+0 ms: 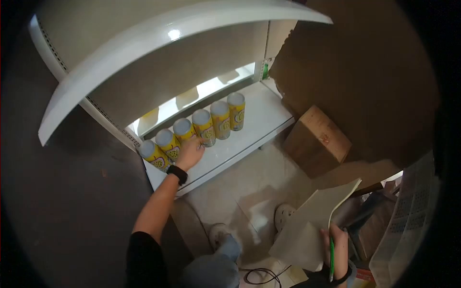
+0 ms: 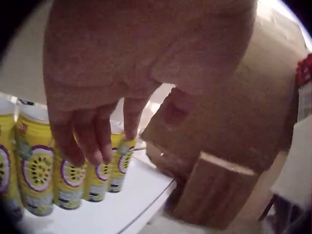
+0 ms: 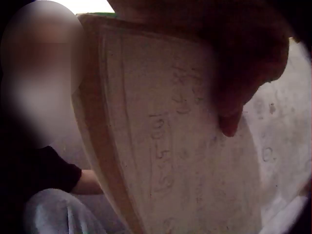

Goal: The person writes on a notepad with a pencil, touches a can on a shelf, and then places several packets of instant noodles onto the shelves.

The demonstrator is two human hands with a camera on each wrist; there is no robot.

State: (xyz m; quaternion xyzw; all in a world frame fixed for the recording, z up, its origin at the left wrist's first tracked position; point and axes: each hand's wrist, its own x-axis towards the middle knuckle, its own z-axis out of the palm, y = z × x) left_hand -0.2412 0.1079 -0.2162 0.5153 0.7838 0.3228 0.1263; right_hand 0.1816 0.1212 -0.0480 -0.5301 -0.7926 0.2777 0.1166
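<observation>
Several yellow cans with grey lids [image 1: 204, 127] stand in a row on a white shelf [image 1: 259, 103]. My left hand [image 1: 190, 154] is in front of the middle cans, fingers relaxed and pointing at them; whether it touches one is unclear. In the left wrist view the fingers of this hand [image 2: 87, 131] hang down before the cans [image 2: 36, 161], holding nothing. My right hand [image 1: 338, 249] grips a notebook [image 1: 307, 225] and a green pen [image 1: 332, 259]. The right wrist view shows handwriting on the notebook page [image 3: 156, 131], with the right hand [image 3: 248, 68] over it.
A cardboard box [image 1: 317, 141] stands on the floor right of the shelf, beside a large brown board [image 1: 355, 81]. A curved white shelf edge [image 1: 173, 29] arches above the cans. A dark cable [image 1: 261, 276] lies near the feet. A crate [image 1: 408, 211] is at far right.
</observation>
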